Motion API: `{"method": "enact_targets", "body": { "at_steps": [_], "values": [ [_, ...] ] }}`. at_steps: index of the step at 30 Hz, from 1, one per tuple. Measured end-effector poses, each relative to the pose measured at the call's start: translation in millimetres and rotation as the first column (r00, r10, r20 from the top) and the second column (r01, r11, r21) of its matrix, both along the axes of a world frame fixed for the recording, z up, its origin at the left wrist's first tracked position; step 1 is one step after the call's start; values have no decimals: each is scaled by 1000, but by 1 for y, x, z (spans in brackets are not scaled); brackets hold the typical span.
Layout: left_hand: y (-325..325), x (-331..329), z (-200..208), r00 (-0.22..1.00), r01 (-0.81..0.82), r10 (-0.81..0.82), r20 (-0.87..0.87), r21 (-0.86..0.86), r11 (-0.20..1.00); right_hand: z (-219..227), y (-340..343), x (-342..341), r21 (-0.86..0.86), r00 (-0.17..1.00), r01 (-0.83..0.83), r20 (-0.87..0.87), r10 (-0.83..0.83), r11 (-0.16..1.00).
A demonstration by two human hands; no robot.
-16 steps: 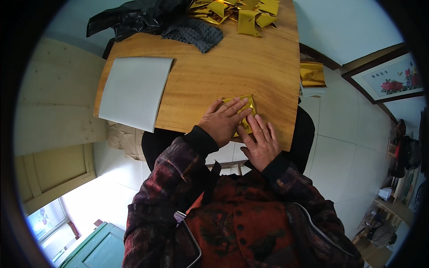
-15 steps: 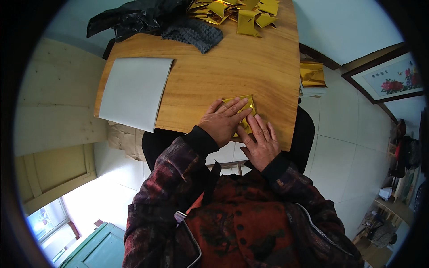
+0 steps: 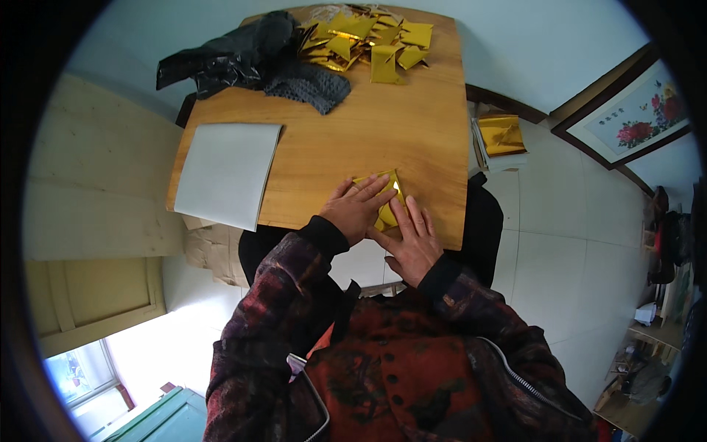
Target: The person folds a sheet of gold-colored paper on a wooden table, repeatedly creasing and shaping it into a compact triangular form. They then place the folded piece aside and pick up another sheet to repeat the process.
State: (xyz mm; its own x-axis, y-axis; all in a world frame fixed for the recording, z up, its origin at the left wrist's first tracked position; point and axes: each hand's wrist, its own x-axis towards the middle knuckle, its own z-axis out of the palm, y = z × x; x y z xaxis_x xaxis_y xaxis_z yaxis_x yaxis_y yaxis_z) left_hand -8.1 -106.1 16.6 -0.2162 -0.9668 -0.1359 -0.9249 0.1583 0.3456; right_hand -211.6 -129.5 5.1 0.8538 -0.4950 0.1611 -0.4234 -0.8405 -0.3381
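A shiny gold foil sheet (image 3: 388, 215), folded flat, lies at the near edge of the wooden table. My left hand (image 3: 355, 212) rests flat across its left part, fingers stretched out and pointing to the upper right. My right hand (image 3: 416, 247) lies against the sheet's lower right side with its fingers extended, the index fingertip on the foil. The right thumb reaches left, close under my left hand. Much of the foil is covered by both hands, so its full outline is hidden.
A pile of folded gold foil pieces (image 3: 368, 40) lies at the table's far end, beside a black plastic bag (image 3: 243, 55) and a dark grey textured cloth (image 3: 313, 85). A folded grey-white sheet (image 3: 227, 173) lies at the left of the table (image 3: 331, 147). More gold foil (image 3: 502, 135) sits on a stack beyond the right edge.
The view has shifted, so the table sits lower and more of its far end shows. My right fingers have slid a little further up along the foil; my left hand stays flat on it.
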Motion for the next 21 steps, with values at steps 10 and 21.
{"method": "enact_targets", "body": {
  "at_steps": [10, 21],
  "values": [
    [-1, 1, -12, 1000, 1, -1, -4, -72, 997, -2, 18, -19, -36, 995, -14, 101, 18, 999],
    [3, 0, -8, 996, -21, 25, 86, -52, 998, -21, 23, 0, -156, 997, 78, 33, -73, 985]
  ]
}}
